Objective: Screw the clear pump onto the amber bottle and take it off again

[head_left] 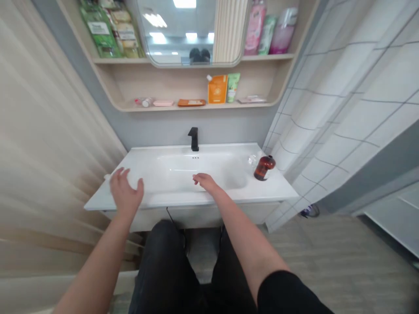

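My left hand (126, 190) is over the left end of the white washbasin (271, 188), thumb and fingers spread, holding nothing. Just beyond its fingers, a small white item (107, 177) shows at the counter's left edge, too little of it visible to name. Over the middle of the basin is my right hand (204, 179), its fingers curled together. Whether anything is inside them is hidden. A black faucet (194, 138) stands behind the basin, beyond my right hand.
On the counter's right end stand an amber bottle (264, 168) and a clear object (252, 160). Above, a shelf unit (157, 78) holds an orange pouch (218, 89), a green tube (232, 87) and several bottles around a mirror (183, 32). Curtains hang on both sides.
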Available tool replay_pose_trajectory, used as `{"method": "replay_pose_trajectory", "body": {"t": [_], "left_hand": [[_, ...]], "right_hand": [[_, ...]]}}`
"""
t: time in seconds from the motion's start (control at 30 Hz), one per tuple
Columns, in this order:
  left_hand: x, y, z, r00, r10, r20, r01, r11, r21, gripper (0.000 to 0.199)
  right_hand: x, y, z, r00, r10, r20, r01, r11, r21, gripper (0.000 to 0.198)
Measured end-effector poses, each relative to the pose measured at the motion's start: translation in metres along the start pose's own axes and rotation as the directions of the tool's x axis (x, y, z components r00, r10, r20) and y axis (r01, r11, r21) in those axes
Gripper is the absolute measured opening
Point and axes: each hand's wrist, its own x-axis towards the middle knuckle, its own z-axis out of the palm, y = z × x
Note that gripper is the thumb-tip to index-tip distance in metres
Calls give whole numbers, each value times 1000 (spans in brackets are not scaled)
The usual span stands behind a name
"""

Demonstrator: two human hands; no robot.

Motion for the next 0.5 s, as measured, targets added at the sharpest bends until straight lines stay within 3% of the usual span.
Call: {"method": "replay_pose_trajectory", "body": {"t": [0.07, 0.13, 0.2, 0.27, 0.37, 0.5], "left_hand": [[-10, 37, 29, 952, 179, 250, -146, 979, -145, 54], [-20, 66, 65, 828, 318, 462, -216, 941, -261, 53], [-29, 84, 99, 716, 344, 608, -209, 936, -284, 55], [-34, 90, 123, 640, 300, 707, -168, 953, -253, 56], [-36, 88, 137, 612, 235, 755, -105, 971, -216, 55], [-34, 82, 136, 634, 206, 745, -62, 974, -217, 57]], "right_hand": [[0, 0, 0, 999, -17, -27, 15, 997, -82, 42], [-1, -1, -1, 997, -50, -57, 40, 985, -165, 35], [-2, -3, -1, 992, -95, -79, 73, 968, -242, 29], [-4, -4, -1, 989, -126, -77, 97, 948, -302, 26], [-6, -9, 0, 990, -132, -46, 107, 927, -359, 21], [-19, -20, -1, 976, -172, -130, 107, 910, -401, 11]]}}
